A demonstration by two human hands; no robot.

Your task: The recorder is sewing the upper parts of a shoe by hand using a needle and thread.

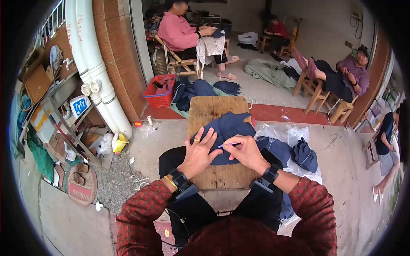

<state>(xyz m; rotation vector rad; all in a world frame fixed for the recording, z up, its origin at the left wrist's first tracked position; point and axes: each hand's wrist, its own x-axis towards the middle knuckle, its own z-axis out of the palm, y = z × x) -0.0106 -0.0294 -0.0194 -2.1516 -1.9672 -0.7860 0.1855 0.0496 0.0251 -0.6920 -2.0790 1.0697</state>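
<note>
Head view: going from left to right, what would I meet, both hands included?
Bath mat, yellow-and-white package, red basket, left hand, right hand, tied bundle of dark blue fabric, standing person near the right edge.

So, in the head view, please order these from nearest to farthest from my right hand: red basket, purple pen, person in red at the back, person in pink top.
1. Purple pen: in the right hand.
2. Red basket: ahead, to the left.
3. Person in pink top: seated beyond the basket.
4. Person in red: deepest inside the room.
</note>
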